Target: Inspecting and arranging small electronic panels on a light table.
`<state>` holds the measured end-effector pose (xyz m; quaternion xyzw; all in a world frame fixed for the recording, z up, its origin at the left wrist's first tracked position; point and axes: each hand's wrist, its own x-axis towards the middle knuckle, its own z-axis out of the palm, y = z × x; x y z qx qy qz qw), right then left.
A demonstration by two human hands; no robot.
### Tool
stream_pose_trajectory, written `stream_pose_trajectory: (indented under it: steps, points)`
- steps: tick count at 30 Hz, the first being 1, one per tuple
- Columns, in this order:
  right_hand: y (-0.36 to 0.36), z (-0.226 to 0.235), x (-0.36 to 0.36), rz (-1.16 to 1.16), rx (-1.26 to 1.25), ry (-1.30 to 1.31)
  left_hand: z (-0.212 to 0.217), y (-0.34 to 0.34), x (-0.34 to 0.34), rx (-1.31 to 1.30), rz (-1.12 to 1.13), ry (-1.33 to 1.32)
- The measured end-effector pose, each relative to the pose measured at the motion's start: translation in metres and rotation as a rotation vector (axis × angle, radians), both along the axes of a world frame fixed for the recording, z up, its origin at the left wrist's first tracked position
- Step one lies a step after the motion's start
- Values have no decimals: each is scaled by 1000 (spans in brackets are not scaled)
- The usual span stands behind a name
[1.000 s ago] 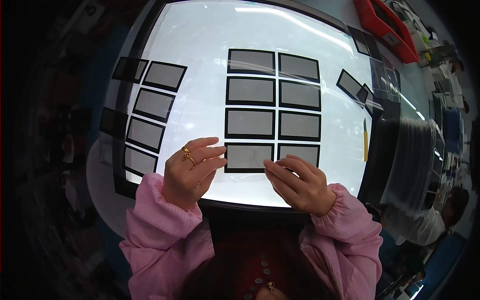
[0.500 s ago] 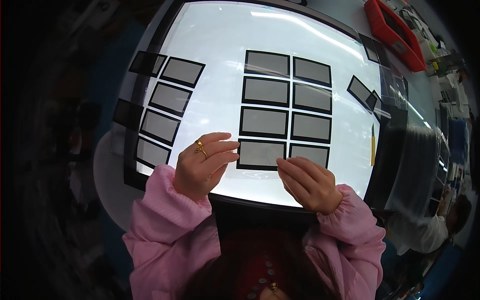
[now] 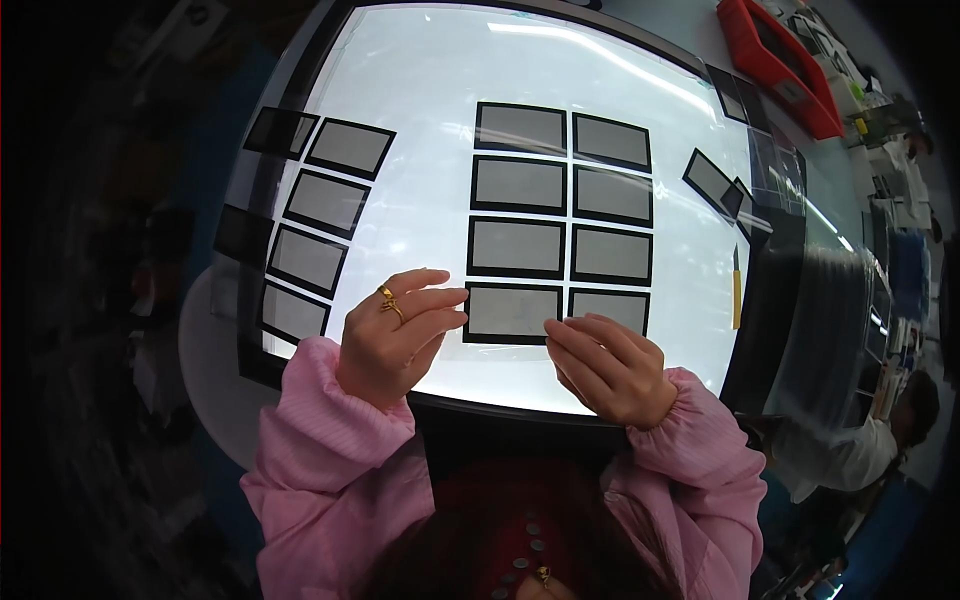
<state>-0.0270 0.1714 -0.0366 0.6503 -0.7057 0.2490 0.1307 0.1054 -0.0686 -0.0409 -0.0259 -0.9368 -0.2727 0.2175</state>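
A bright white light table (image 3: 420, 200) carries a two-column grid of grey glass panels with black borders (image 3: 560, 190). My left hand (image 3: 395, 335), wearing a gold ring, touches the left edge of the nearest left panel (image 3: 512, 312) with its fingertips. My right hand (image 3: 605, 365) rests its fingertips at that panel's lower right corner, just under the nearest right panel (image 3: 610, 308). Both hands pinch the panel's edges; it lies flat on the table. Pink sleeves cover both forearms.
A slanted column of similar panels (image 3: 315, 230) lies along the table's left side. Two more panels (image 3: 715, 180) sit at the right edge, near a yellow knife (image 3: 736, 290). A red tray (image 3: 780, 60) stands at the far right. Another person (image 3: 860, 450) sits at lower right.
The view has shifted slightly, so the table sits lower in the picture. Both hands stay at the nearest left panel, with the fingers closing in on its edges.
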Motion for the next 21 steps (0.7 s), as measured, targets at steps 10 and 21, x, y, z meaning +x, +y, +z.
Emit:
stream_pose_trajectory:
  steps: [10, 21]
  points:
    - [2, 1, 0, -21, -3, -1, 4, 0, -1, -22, -44, 15]
    - [1, 0, 0, -18, -42, -10, -1, 0, -1, 0, -53, 53]
